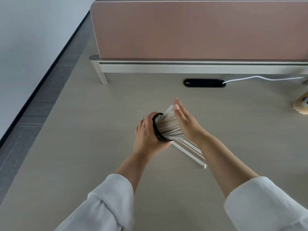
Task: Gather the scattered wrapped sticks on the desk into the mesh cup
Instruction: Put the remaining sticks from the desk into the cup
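Observation:
My left hand (146, 134) grips a black mesh cup (158, 129), tipped on its side with its mouth facing right. Several white wrapped sticks (170, 125) fan out of the cup's mouth. My right hand (185, 122) is flat, fingers straight, with its palm pressed against the outer ends of those sticks. Under my right forearm a few more wrapped sticks (188, 150) lie loose on the beige desk (83, 147), slanting down to the right; part of them is hidden by the arm.
A pink partition (200, 30) on a white rail closes the desk's back. A black cable port (204, 83) with a white cable (260, 78) sits behind the hands. A small plush toy (301, 105) lies at the right edge. The desk's left edge drops to dark floor.

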### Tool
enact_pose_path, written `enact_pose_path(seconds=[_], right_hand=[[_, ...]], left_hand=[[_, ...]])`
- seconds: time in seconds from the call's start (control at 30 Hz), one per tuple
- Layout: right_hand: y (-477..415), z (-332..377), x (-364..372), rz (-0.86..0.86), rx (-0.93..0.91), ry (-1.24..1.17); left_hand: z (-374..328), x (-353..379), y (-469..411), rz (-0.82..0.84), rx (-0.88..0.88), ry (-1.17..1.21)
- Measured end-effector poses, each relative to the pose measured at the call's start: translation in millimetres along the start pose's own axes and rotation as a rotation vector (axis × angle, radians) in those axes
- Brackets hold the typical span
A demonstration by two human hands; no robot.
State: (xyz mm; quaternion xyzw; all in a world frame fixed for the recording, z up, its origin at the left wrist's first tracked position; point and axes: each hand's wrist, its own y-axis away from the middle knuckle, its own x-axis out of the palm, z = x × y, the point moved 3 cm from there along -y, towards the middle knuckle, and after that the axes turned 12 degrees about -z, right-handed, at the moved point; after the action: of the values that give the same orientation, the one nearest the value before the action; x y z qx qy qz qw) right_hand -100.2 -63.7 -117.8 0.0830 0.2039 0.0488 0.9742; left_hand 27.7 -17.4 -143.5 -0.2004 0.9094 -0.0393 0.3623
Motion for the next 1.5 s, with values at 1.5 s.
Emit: enact_pose_path(seconds=[1.5], right_hand=[[-67.1,-70.6,15.7,0.162,-0.308,1.101]], left_hand=[[31.2,-33.9,-24.1,-0.335,-0.296,0.013]])
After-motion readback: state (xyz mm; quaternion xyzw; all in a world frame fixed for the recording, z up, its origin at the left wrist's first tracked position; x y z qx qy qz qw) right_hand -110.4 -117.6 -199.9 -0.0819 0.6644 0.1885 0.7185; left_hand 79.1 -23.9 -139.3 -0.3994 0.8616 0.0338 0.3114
